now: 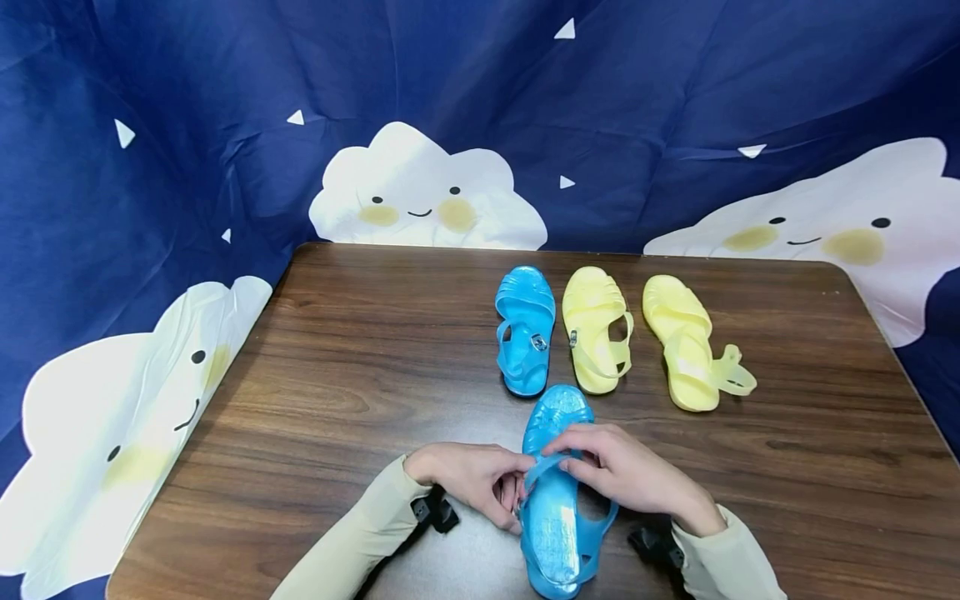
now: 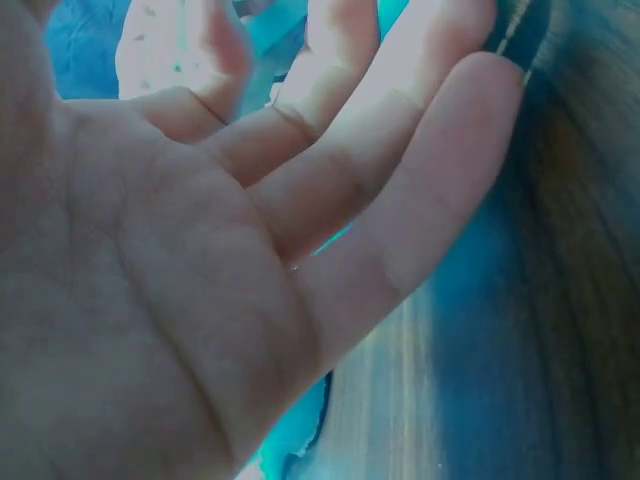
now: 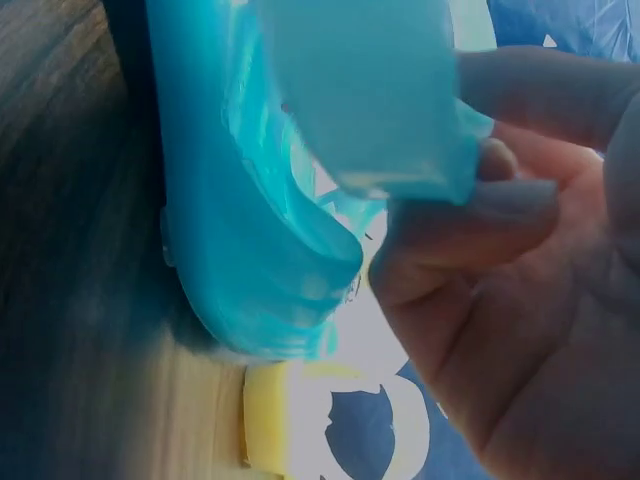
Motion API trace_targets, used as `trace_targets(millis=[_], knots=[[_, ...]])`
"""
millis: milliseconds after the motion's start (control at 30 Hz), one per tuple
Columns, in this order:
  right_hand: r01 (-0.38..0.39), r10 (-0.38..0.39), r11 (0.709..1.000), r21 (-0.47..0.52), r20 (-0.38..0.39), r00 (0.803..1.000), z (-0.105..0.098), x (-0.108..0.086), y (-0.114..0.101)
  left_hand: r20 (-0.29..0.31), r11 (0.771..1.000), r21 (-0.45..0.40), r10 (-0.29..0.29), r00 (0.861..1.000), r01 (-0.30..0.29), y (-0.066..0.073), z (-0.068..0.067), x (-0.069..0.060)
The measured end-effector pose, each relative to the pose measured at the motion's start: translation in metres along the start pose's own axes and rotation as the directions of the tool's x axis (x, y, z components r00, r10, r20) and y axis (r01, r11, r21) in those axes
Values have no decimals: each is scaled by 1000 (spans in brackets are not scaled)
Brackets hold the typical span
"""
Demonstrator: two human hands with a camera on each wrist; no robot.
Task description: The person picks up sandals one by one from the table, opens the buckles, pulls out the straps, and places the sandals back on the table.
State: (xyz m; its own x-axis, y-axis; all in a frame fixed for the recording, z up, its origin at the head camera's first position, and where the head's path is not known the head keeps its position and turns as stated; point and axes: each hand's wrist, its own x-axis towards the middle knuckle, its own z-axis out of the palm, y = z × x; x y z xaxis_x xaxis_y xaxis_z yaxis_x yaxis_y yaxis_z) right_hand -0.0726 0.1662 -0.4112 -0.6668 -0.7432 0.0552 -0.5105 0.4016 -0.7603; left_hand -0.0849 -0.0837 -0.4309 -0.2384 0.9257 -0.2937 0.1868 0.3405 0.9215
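A blue sandal point(image 1: 553, 533) lies on the table at the near side, toe pointing away from me. My right hand point(image 1: 626, 467) pinches its ankle strap point(image 3: 375, 110) between thumb and fingers, and the strap arches over the insole. At the sandal's left side, my left hand point(image 1: 480, 479) holds the strap's other end with curled fingers. That hand's palm point(image 2: 150, 290) fills much of the left wrist view, and its fingers hide the place where the strap is fastened.
Behind stand a second blue sandal point(image 1: 527, 333) with a buckled strap, a yellow sandal point(image 1: 594, 329) also buckled, and another yellow sandal point(image 1: 686, 354) whose strap hangs loose to the right. They rest on a brown wooden table point(image 1: 337, 350). A blue cloud-patterned cloth point(image 1: 465, 75) surrounds it.
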Motion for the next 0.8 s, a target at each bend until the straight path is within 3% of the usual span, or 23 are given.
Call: trace_targets(millis=[200,367,533,800], knots=[[35,-35,999,-32,7,999,-2,-4,-1,-43,1000,18,-17,999,18,1,0,1],[5,-2,1000,-23,120,993,4,0,-8,-81,998,58,-24,996,29,2,0,1],[-3,13,999,-43,217,976,12,3,-15,-100,999,44,-25,995,29,3,-1,-1],[4,4,999,-52,168,986,11,2,-18,-107,999,46,-9,994,14,5,-1,-1]])
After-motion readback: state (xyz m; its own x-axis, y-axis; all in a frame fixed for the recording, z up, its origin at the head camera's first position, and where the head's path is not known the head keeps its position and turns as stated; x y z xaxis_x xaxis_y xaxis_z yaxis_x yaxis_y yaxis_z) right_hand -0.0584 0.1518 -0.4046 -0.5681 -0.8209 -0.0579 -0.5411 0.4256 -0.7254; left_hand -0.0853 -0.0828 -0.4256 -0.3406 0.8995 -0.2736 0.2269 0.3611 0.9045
